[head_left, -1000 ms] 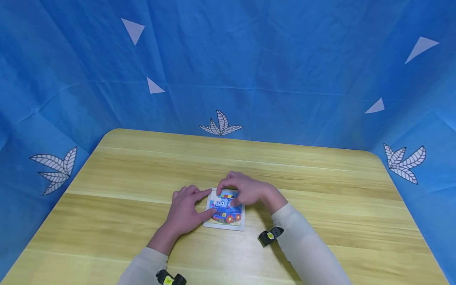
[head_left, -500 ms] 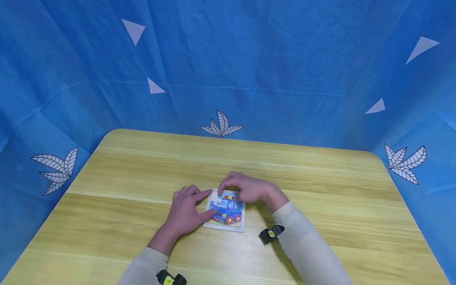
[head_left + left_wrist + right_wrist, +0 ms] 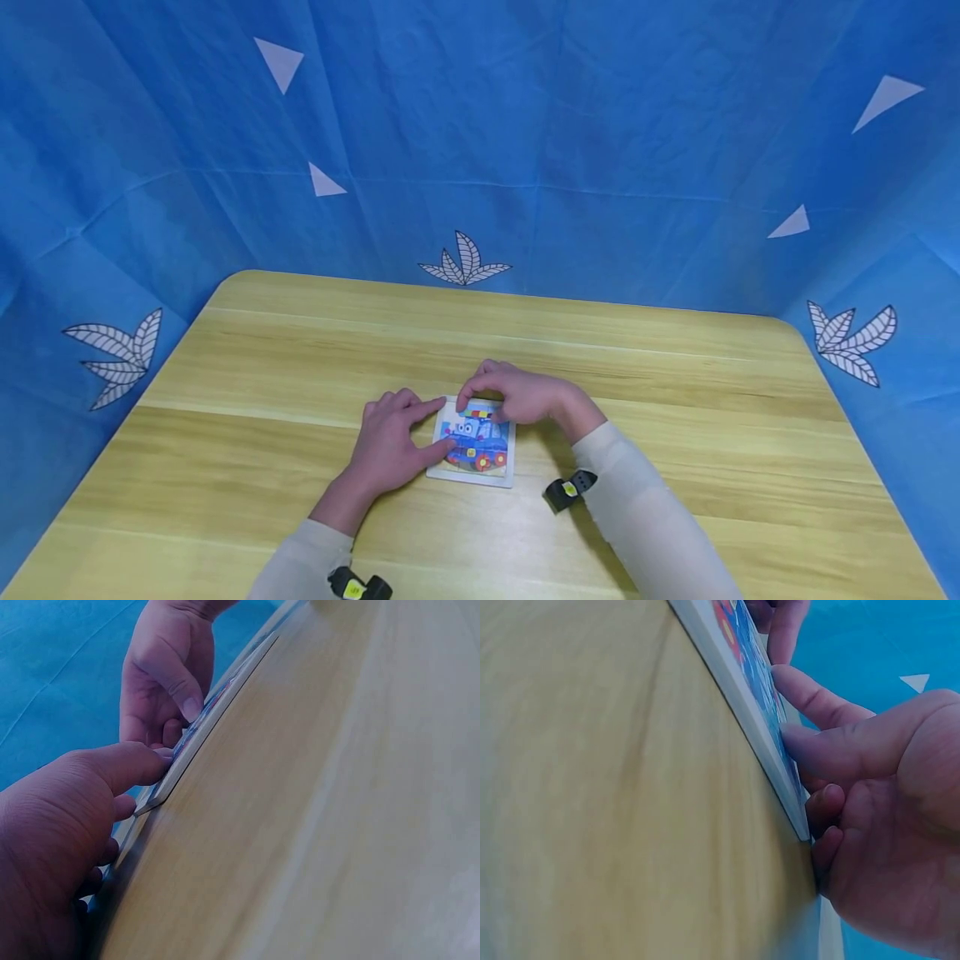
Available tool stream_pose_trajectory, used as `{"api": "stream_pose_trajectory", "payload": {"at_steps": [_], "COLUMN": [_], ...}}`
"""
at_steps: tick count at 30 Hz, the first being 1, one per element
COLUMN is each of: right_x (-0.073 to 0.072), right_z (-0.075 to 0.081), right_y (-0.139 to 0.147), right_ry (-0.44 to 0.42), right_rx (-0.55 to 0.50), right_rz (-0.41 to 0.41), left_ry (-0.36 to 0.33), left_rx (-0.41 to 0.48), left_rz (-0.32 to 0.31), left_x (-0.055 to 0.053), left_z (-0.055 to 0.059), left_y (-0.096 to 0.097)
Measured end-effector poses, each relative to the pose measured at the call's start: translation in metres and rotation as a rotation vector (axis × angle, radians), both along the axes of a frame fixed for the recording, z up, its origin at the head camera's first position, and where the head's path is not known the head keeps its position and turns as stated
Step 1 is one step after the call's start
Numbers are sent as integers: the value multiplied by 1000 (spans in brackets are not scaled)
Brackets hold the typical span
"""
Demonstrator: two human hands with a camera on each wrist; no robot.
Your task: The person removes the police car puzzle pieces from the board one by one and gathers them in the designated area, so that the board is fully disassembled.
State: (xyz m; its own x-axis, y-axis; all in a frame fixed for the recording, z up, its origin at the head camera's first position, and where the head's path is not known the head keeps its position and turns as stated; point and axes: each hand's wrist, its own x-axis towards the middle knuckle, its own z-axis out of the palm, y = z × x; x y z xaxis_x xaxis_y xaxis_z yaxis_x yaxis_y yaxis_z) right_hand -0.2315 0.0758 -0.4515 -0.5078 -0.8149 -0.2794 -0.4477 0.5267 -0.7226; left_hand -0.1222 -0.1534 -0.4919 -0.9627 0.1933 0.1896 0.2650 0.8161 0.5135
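Note:
A small square picture puzzle in a white frame (image 3: 471,478) lies flat on the table, showing a blue cartoon vehicle (image 3: 483,443) with eyes and red wheels. My left hand (image 3: 390,446) is at its left side, thumb over the picture and index fingertip at the upper left corner. From the right, my right hand (image 3: 528,396) reaches over the top edge. Its index finger and thumb touch the picture on either side of a red-and-yellow strip (image 3: 477,413). In the right wrist view, that thumb (image 3: 832,750) presses on the puzzle's face; the other fingers tuck behind the frame.
The pale wooden table (image 3: 675,400) extends around the puzzle on all sides. A blue cloth (image 3: 525,125) with white triangles and leaf prints hangs behind and beside it. Black straps with yellow-marked cases (image 3: 568,493) sit at both wrists.
My right thumb has shifted slightly up and right across the picture, uncovering more of the vehicle. The left hand and the frame stay in place.

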Motion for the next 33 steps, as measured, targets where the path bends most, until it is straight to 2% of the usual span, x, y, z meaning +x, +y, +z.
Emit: {"api": "stream_pose_trajectory", "payload": {"at_steps": [7, 14, 20, 24, 33], "right_x": [-1, -1, 0, -1, -1], "right_z": [-2, -6, -6, -7, -9], "right_y": [0, 3, 4, 4, 5], "right_ry": [-13, -13, -19, -18, -10], "right_rx": [-16, -103, -132, -140, -148], "right_rz": [2, 19, 15, 16, 27], "left_ry": [1, 3, 11, 10, -2], "left_rx": [6, 1, 8, 6, -58], "left_rz": [-7, -14, -16, 6, 106], "left_x": [0, 1, 0, 0, -3], "left_z": [0, 2, 1, 1, 4], "left_y": [-1, -1, -1, 1, 17]}}
